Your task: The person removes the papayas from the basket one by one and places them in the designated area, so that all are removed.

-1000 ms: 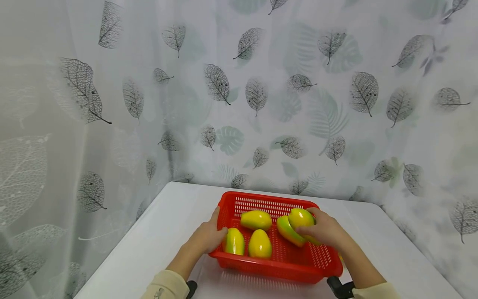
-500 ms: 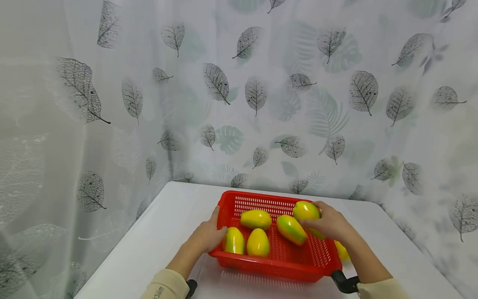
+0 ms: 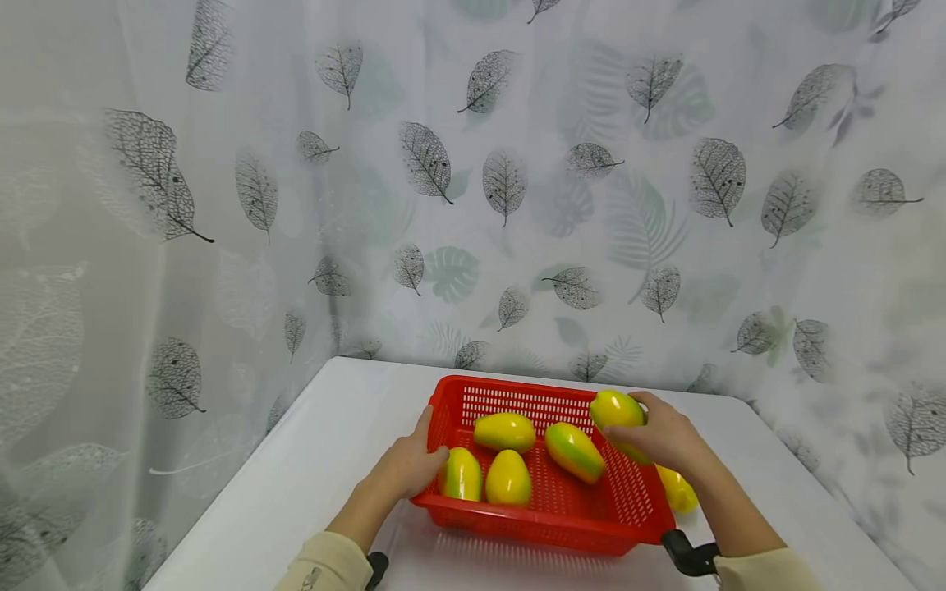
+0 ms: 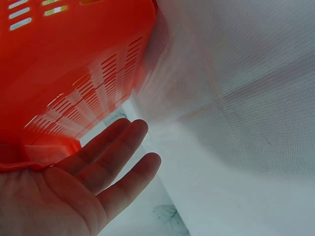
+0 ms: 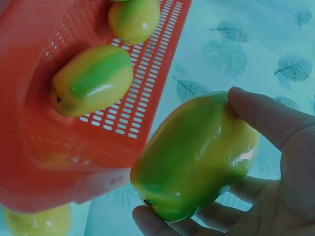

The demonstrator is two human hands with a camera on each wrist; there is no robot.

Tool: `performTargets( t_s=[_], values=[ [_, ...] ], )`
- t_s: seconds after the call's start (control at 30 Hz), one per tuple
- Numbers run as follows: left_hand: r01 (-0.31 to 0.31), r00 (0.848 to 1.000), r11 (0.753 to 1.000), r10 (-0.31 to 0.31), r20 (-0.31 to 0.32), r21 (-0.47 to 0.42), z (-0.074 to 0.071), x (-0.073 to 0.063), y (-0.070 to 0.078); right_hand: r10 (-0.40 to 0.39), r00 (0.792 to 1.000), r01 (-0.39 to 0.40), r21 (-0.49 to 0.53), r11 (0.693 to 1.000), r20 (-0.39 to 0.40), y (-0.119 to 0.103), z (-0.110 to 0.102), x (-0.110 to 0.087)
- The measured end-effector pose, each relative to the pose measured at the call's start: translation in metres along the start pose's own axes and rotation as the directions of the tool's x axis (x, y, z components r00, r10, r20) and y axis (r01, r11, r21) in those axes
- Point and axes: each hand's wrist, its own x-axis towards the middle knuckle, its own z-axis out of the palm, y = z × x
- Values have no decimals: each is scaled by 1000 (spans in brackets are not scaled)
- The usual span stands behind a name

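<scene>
A yellow-green mango (image 3: 619,414) is held in my right hand (image 3: 668,435), above the right rim of the red plastic basket (image 3: 532,525). The right wrist view shows the thumb on one side of this mango (image 5: 192,157) and the fingers under the other. My left hand (image 3: 410,466) holds the basket's left rim, its thumb over the edge; in the left wrist view several fingers (image 4: 115,152) extend along the outside wall. Inside lie several mangoes: one at the back (image 3: 505,432), one at centre right (image 3: 575,453), and two near the front, such as the leftmost mango (image 3: 461,476).
Another yellow mango (image 3: 677,490) lies on the white table (image 3: 355,410) outside the basket's right side, partly behind the right forearm. A leaf-printed curtain (image 3: 473,205) hangs behind and beside the table. Dark straps (image 3: 687,552) show at both wrists.
My right hand has lifted the mango up and to the right, from over the centre-right mango to the right rim. The mango outside has come into view. The left hand stays put.
</scene>
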Motion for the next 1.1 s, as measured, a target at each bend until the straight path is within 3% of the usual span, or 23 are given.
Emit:
performTargets(
  t_s=[0.67, 1.1],
  values=[
    [-14, 1000, 1000, 14, -8, 2, -3, -5, 6, 20, 998, -20, -4, 1000, -62, 15, -12, -1],
    [-6, 1000, 1000, 6, -3, -7, -3, -3, 2, 84, 994, -83, 22, 996, -71, 27, -22, 0]
  ],
)
